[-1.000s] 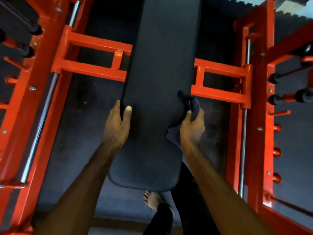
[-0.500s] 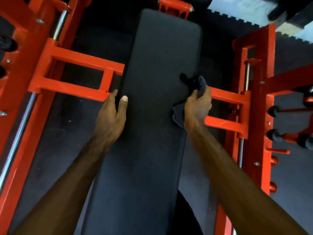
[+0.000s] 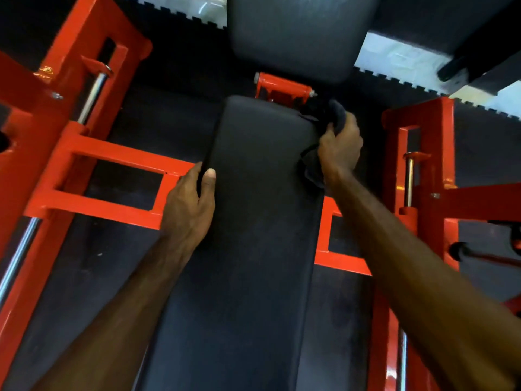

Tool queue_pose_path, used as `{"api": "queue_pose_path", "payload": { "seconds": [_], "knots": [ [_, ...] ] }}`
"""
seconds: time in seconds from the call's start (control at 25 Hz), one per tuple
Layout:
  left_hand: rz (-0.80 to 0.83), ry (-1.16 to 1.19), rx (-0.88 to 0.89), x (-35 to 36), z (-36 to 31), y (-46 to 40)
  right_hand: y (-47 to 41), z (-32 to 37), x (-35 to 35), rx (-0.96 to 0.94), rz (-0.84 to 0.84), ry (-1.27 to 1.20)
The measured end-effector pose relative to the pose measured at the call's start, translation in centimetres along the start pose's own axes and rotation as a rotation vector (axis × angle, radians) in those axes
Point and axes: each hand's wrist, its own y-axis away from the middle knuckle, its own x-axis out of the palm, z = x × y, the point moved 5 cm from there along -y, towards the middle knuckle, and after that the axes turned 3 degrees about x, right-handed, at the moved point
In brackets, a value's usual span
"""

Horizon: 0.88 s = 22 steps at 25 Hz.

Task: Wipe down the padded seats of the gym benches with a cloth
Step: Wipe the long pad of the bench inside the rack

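A long black padded bench pad (image 3: 248,221) runs down the middle of the head view, with a second black pad (image 3: 296,35) beyond its far end. My right hand (image 3: 339,145) grips a dark cloth (image 3: 313,167) against the pad's right edge, close to the far right corner. Part of the cloth bunches above my knuckles and part hangs below my palm. My left hand (image 3: 191,204) holds the pad's left edge, thumb on top and fingers wrapped down over the side.
An orange steel frame surrounds the bench: crossbars (image 3: 112,182) on the left and on the right (image 3: 338,261), uprights with chrome guide rods (image 3: 93,94) on both sides. An orange hinge bracket (image 3: 282,87) sits at the pad's far end. Black rubber floor mats lie below.
My right hand has slid the cloth along the pad's right edge toward the far corner. My left hand has moved forward along the left edge, and the view has shifted forward.
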Motion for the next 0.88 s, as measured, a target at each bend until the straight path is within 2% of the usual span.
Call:
{"api": "queue_pose_path", "payload": {
  "seconds": [0.2, 0.32, 0.44, 0.52, 0.64, 0.76, 0.88],
  "knots": [
    [-0.016, 0.027, -0.046, -0.7, -0.3, 0.1, -4.2, 7.4, 4.8, -0.385, 0.362, 0.384],
    [-0.002, 0.033, -0.062, -0.7, -0.4, 0.0, -3.4, 7.8, 5.3, -0.447, 0.318, 0.443],
    [0.031, 0.013, -0.05, -0.8, 0.0, 0.0, -0.8, 8.9, 5.9, -0.548, 0.285, 0.307],
    [0.073, -0.013, -0.056, -0.8, -0.1, 0.0, 1.0, 11.8, 9.4, -0.651, 0.375, 0.246],
    [0.162, 0.016, -0.122, -1.1, -0.2, 0.8, 2.7, 15.2, 14.3, -0.751, 0.505, 0.346],
    [0.155, 0.034, -0.121, -2.5, 0.3, 2.9, 4.5, 14.8, 14.7, -1.053, 0.582, 0.503],
    [0.108, 0.081, -0.2, -3.3, 1.9, 6.4, 8.3, 13.2, 13.6, -1.298, 0.679, 0.51]
  ]
}}
